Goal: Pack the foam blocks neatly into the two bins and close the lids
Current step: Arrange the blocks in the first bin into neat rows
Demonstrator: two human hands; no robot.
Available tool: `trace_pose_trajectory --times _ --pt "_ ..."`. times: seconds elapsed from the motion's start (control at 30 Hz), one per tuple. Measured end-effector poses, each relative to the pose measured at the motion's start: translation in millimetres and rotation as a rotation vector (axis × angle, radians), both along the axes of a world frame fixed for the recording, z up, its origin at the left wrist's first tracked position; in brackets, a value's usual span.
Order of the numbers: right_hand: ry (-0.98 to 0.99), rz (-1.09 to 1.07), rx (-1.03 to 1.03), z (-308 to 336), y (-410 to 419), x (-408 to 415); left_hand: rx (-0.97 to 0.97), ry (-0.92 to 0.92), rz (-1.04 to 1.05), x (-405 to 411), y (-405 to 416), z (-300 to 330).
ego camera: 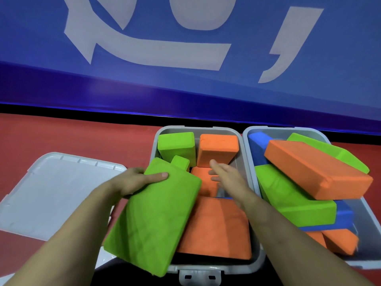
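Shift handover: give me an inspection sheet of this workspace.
Surface: red floor, bins side by side.
Job's things: left bin open, green and orange blocks inside; right bin overfull, orange block tilted on top; lid lying left of the bins.
Clutter: nothing seen.
Hands: left hand grips a green block over the left bin; right hand open, reaching into it.
Cables: nothing seen.
Surroundings: blue banner behind.

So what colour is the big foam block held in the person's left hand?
Bright green. The foam block gripped by the left hand shows best in the head view.
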State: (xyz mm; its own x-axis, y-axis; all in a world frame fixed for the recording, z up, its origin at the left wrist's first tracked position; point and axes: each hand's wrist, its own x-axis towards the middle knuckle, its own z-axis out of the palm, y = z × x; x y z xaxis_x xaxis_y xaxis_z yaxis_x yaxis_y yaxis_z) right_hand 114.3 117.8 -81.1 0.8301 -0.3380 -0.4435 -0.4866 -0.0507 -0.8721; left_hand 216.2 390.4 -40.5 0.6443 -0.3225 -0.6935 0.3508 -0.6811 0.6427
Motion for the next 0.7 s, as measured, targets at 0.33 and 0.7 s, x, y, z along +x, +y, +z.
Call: trace_pose_trajectory --times 0.33,0.7 --pt "0.372 0.196 -0.248 -81.2 -53.9 19.4 0.286 -0.192 0.346 26.2 5.4 -29.6" --pt "0.491 0.352 -0.145 -203.9 -81.4 66.9 0.453 -0.32 0.263 15.8 -17.4 -59.8"
